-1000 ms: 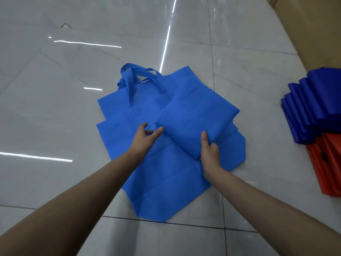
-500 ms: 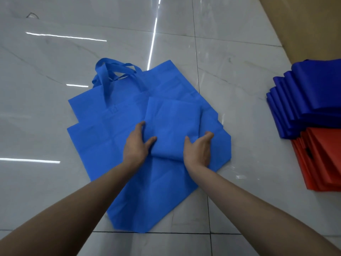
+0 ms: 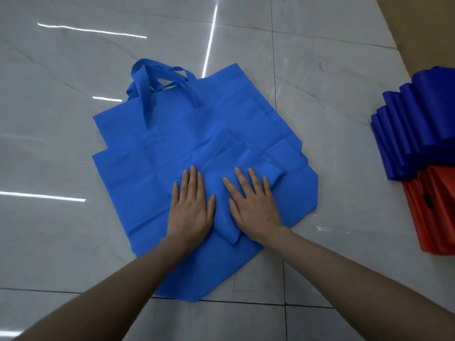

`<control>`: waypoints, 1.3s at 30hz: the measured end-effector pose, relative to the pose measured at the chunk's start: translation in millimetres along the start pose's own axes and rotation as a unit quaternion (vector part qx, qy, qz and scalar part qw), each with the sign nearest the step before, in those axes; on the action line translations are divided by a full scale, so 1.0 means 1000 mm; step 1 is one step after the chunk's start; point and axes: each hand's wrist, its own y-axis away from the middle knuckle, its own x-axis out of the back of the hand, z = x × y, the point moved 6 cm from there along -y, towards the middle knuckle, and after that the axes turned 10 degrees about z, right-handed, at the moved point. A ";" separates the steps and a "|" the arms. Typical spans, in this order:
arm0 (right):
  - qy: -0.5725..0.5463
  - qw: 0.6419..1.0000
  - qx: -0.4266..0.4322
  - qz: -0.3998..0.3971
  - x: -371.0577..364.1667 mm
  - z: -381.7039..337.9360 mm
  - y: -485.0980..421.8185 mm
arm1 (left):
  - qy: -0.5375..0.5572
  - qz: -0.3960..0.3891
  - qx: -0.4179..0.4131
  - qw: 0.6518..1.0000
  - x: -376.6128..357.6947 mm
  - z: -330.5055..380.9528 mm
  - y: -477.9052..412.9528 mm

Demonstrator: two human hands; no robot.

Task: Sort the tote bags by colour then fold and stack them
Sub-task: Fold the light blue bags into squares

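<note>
A folded light-blue tote bag (image 3: 221,163) lies on top of unfolded light-blue tote bags (image 3: 138,183) spread flat on the floor, their handles (image 3: 157,80) pointing away from me. My left hand (image 3: 190,207) presses flat on the folded bag's left part, fingers straight. My right hand (image 3: 253,203) presses flat on its right part, fingers spread. Both palms hide much of the folded bag's near half.
The floor is glossy grey tile (image 3: 332,70) with light streaks. At the right edge lies a stack of folded dark-blue bags (image 3: 413,129), with folded red-orange bags (image 3: 438,217) just nearer me. A tan surface (image 3: 428,28) fills the far right corner.
The folded bag was folded smaller. Both hands went from gripping its near edge to lying flat on top of it, fingers straightened.
</note>
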 end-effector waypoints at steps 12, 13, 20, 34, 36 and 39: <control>0.004 0.998 -0.038 -0.050 -0.010 0.044 -0.026 | -0.039 0.014 -0.022 0.999 -0.013 -0.005 -0.001; 0.009 0.996 -0.059 -0.061 -0.012 0.056 -0.028 | -0.040 0.012 -0.024 0.999 -0.014 -0.005 -0.002; -0.021 0.987 -0.160 0.019 0.005 0.065 -0.031 | -0.031 -0.011 -0.022 0.999 -0.014 -0.005 -0.002; -0.496 0.733 -0.445 -0.135 0.022 0.072 0.018 | 0.223 -0.012 0.239 0.945 0.029 0.009 0.028; -0.488 0.746 -0.441 -0.108 0.032 0.072 0.032 | 0.287 -0.017 0.247 0.925 0.034 0.009 0.028; -0.509 0.717 -0.473 -0.063 0.049 0.079 0.056 | 0.334 -0.051 0.253 0.907 0.041 0.012 0.021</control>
